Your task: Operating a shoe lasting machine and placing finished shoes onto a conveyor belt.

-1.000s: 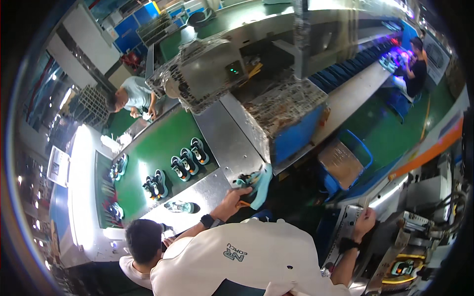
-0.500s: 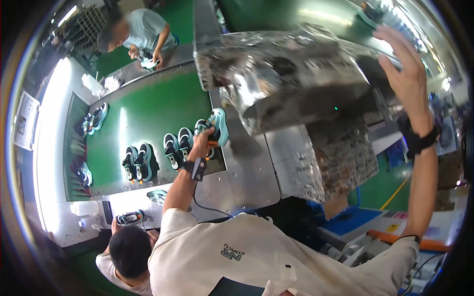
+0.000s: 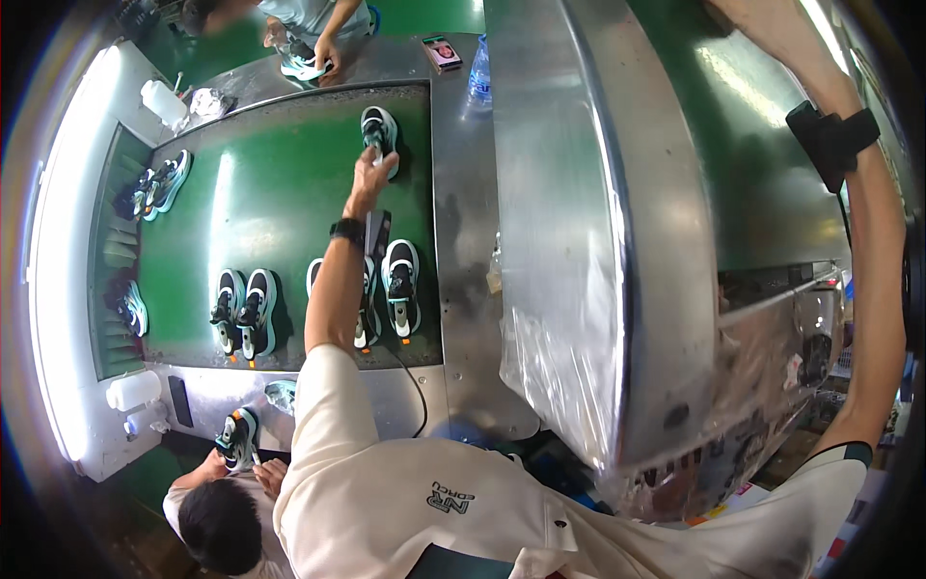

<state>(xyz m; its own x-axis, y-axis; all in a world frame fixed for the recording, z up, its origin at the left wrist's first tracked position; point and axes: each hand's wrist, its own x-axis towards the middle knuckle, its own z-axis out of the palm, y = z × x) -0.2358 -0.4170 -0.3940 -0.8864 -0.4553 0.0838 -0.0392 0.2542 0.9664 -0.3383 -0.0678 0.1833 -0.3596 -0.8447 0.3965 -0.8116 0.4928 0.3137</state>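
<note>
My left hand (image 3: 368, 181) reaches forward over the green belt, its fingers closed on the near end of a black, white and mint sneaker (image 3: 379, 128). That sneaker is at the belt's far right corner. Nearer to me, a similar sneaker (image 3: 401, 285) stands on the belt, with others partly hidden under my left forearm. Another pair, including one sneaker (image 3: 258, 314), stands further left. My right hand (image 3: 762, 24) stretches to the upper right, over a second green surface (image 3: 714, 125). Its fingers run out of the picture, so what they do is hidden.
A large metal housing (image 3: 569, 193) with plastic film stands between my arms. A bottle (image 3: 479, 72) and a phone (image 3: 442, 54) lie by the far ledge. One person (image 3: 220, 526) handles a shoe at lower left; another handles a shoe (image 3: 304, 64) across the belt.
My left hand has moved the sneaker from the belt's right edge to its far right corner. My right hand has gone further up and partly out of view. The view has shifted.
</note>
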